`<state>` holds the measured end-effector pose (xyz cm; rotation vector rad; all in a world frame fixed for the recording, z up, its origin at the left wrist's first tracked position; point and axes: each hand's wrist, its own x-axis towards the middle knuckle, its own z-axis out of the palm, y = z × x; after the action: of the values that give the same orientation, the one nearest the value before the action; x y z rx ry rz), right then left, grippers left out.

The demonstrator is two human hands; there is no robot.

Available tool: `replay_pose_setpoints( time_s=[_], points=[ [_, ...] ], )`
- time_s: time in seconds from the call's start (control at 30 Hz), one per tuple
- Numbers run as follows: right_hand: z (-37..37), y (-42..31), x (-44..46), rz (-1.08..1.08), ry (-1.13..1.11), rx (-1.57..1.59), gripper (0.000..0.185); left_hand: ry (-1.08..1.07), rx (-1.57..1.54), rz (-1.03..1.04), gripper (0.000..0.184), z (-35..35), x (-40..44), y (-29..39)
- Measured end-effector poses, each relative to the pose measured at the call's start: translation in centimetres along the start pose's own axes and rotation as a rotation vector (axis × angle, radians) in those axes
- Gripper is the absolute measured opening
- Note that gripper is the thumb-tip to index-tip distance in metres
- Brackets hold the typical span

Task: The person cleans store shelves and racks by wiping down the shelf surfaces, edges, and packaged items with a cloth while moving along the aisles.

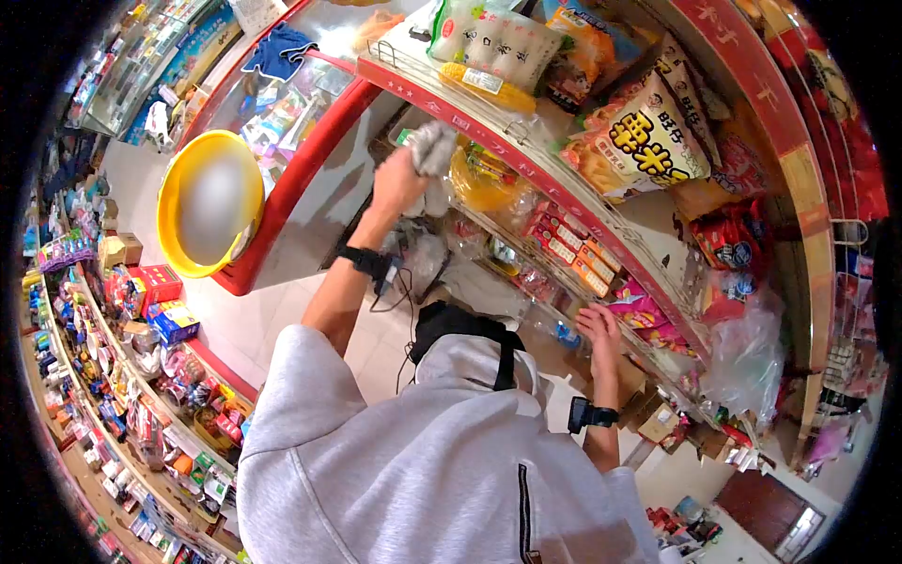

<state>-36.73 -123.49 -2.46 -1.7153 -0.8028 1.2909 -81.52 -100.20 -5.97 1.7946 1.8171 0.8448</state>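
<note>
Left hand grips one cloth near the shelf's far left end. Right hand empty, fingers extended, beside pink packs; shelf contact hard to tell. Two wristbands. One yellow basin, left. One corn on top.

Red box beside blue box

A red-edged upper shelf carries a green-and-white bag, a packaged yellow corn cob, a large snack bag and a red packet. The lower shelf holds a yellow packet, small boxes and pink packets.
</note>
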Motion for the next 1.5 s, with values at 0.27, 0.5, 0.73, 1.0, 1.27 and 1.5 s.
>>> replay_pose_setpoints(
  time_s=[0.27, 0.5, 0.73, 1.0, 1.27, 1.5],
  points=[
    [3.2, 0.5, 0.0, 0.016, -0.181, -0.129, 0.033, -0.386, -0.157, 0.121, 0.056, 6.3, -9.3, 2.1],
    [7.8, -3.3, -0.5, -0.200, -0.319, -0.288, 0.049, -0.460, -0.473, 0.214, 0.071, 4.5, -10.9, 10.7],
    [7.0, -18.6, -3.1, -0.670, 0.053, -0.596, 0.043, 0.090, -0.435, 0.424, 0.079, -6.7, -5.5, 19.2],
    [-1.1, -27.3, -5.2, -1.276, 0.588, -1.264, 0.045, 0.860, -0.183, 0.694, 0.059, -18.7, 2.2, 26.4],
    [-7.8, -31.4, -7.8, -1.265, 1.131, -1.343, 0.059, 0.831, -0.009, 0.594, 0.068, -19.8, 4.9, 29.9],
    [-9.8, -31.1, -7.6, -1.123, 1.089, -1.315, 0.059, 0.675, 0.041, 0.636, 0.067, -18.9, 1.6, 34.3]
  ],
)
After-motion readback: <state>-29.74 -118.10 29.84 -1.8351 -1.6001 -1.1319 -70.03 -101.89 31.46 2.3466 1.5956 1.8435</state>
